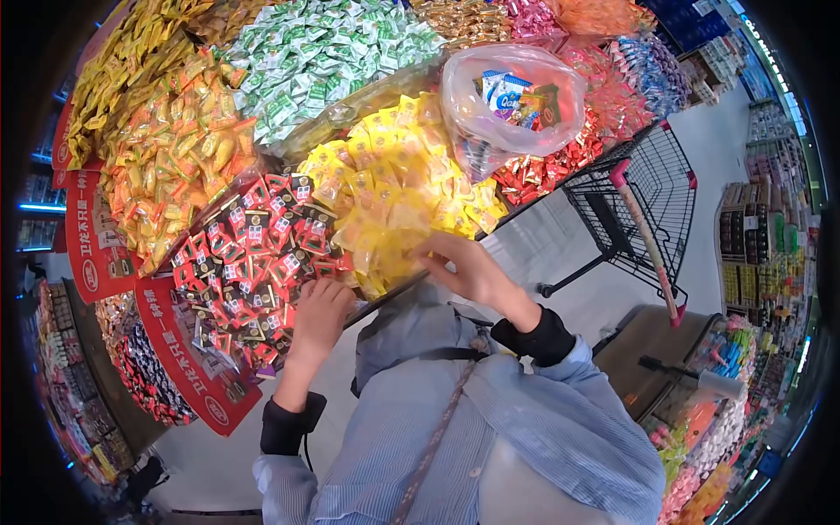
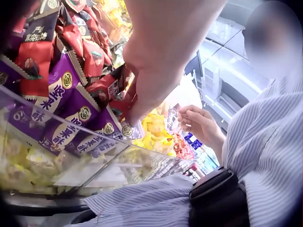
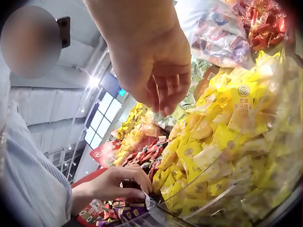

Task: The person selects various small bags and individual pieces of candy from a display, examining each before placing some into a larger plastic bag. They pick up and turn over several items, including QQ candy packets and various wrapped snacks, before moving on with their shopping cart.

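Observation:
My left hand reaches down among red-and-black wrapped sweets at the bin's near edge. In the right wrist view its thumb and fingers meet on a pale, shiny packet, and the left wrist view has purple packets just beside it. My right hand hangs over the front of the yellow packets. Its fingers are loosely bent, with nothing seen between them. Behind the yellow pile sits a clear plastic bag with several mixed packets inside.
Green-and-white packets and orange ones fill neighbouring bins. A clear panel edges the yellow bin. To the right stands a shopping cart; red printed boards run along the left side.

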Demonstrator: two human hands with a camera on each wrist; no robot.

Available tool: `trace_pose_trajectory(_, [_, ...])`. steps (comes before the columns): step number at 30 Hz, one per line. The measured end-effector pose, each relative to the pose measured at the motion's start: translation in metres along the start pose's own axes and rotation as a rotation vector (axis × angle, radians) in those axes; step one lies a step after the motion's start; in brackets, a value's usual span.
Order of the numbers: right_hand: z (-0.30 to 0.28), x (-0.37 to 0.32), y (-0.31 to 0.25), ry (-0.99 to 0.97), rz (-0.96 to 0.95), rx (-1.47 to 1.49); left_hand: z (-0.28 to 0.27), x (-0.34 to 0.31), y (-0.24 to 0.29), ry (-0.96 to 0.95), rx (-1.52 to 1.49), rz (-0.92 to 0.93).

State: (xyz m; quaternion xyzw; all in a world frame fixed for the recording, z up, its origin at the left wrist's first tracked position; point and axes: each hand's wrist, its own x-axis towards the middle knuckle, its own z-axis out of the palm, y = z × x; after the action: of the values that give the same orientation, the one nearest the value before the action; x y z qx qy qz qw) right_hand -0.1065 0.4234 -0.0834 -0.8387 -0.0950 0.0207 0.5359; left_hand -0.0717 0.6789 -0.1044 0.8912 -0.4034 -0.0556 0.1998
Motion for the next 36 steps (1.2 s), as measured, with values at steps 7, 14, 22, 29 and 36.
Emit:
trace_pose_trajectory(7, [-0.005,0.004,-0.004,0.054,0.002,-0.026,-0.024,0.013,0.002,0.124,-0.615,-0.414])
trace_pose_trajectory(14, [-0.012,0.016,-0.033,0.145,0.037,0.439,-0.062,0.062,0.041,0.415,-1.616,-0.426])
trace_pose_trajectory(22, [-0.034,-0.008,-0.072,0.087,-0.03,0.661,-0.101,0.079,0.087,0.372,-1.468,-0.217])
trace_pose_trajectory(29, [-0.031,-0.008,-0.087,0.367,-0.363,0.658,-0.097,0.066,0.069,0.645,-0.306,0.638])
trace_pose_trajectory(36, [-0.039,-0.017,-0.089,0.356,-0.595,0.318,-0.097,0.061,0.066,0.697,-0.196,0.719])
